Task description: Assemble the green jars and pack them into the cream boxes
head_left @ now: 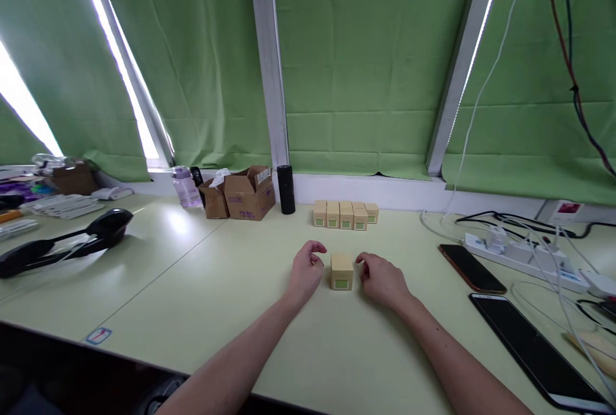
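Note:
A small tan cardboard box (341, 262) with a green label on its front stands on the table between my two hands. My left hand (307, 269) is just left of it, fingers bent and apart, with a narrow gap to the box. On the box's other side my right hand (383, 279) rests near the tabletop, fingers loosely curled and not touching the box. Neither hand holds anything. Farther back, a row of several similar small boxes (339, 216) stands close together, their green labels facing me.
Behind on the left are an open brown carton (251, 197), a black cylinder (286, 190) and a purple bottle (186, 188). To the right lie a phone (471, 268), a tablet (534, 344) and a white power strip (524, 258) with loose cables. Black headphones-like gear (108, 226) lies far left.

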Action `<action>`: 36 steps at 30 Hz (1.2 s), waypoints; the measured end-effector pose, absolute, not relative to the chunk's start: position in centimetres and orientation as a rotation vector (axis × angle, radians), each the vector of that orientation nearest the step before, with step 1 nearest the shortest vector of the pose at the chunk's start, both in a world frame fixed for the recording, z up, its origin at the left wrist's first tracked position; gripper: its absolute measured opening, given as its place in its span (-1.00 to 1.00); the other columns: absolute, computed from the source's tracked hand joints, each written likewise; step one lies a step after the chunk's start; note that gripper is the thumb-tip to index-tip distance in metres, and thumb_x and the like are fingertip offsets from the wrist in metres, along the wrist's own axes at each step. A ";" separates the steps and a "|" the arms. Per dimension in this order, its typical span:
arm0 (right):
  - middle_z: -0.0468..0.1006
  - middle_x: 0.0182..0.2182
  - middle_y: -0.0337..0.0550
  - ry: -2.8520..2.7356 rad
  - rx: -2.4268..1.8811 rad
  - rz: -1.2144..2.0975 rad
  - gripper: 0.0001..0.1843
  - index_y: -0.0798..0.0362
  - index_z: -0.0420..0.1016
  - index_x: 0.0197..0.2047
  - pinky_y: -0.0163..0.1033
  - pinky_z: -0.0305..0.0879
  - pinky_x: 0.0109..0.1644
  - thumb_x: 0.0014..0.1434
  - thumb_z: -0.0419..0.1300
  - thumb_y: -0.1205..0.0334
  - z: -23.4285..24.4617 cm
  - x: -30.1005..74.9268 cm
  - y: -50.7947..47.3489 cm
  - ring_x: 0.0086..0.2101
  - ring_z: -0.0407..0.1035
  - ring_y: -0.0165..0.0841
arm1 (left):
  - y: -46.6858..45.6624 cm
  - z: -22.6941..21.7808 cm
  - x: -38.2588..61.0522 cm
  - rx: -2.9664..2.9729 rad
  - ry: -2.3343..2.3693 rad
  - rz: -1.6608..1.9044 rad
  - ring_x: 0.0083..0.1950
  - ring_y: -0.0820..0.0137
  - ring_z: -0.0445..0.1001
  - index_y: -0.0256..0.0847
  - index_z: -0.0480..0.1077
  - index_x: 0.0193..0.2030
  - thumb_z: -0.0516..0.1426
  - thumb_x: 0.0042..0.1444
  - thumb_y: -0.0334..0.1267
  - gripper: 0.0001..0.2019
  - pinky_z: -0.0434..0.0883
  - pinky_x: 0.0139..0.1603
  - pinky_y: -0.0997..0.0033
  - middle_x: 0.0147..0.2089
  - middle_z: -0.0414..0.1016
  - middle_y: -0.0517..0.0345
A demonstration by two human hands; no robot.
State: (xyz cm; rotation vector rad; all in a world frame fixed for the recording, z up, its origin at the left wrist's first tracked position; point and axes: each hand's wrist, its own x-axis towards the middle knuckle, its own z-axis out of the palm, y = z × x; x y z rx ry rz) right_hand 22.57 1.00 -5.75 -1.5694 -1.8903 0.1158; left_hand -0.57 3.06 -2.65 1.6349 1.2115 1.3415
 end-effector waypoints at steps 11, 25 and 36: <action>0.52 0.09 -0.04 -1.738 -1.179 0.751 -0.26 -0.07 0.36 0.20 -0.25 0.44 -0.33 -0.08 0.36 0.38 -3.8 20.7 0.1 -0.34 0.48 -0.36 | 3.4 -2.9 -0.6 1.656 1.233 1.378 -0.36 0.44 0.43 -0.15 0.45 -0.21 0.05 -0.09 -0.55 -0.67 0.39 -0.20 0.37 -0.12 0.59 0.16; 0.62 0.05 0.04 -1.212 -1.311 0.730 -0.44 0.07 0.50 0.02 -0.26 0.49 -0.38 -0.12 0.36 0.36 -3.3 25.5 6.4 -0.40 0.48 -0.38 | 3.3 -3.2 -0.8 1.677 1.249 1.331 -0.37 0.44 0.41 -0.14 0.45 -0.20 0.06 -0.03 -0.54 -0.69 0.33 -0.27 0.42 -0.09 0.58 0.15; 0.56 0.17 0.04 -0.931 -1.568 0.641 -0.35 0.02 0.52 0.20 -0.32 0.46 -0.58 -0.01 0.39 0.32 -5.0 29.4 10.7 -0.49 0.49 -0.43 | 3.0 -3.0 -0.8 1.681 1.332 1.259 -0.33 0.45 0.44 -0.13 0.44 -0.17 0.02 -0.01 -0.57 -0.66 0.34 -0.26 0.45 -0.04 0.58 0.15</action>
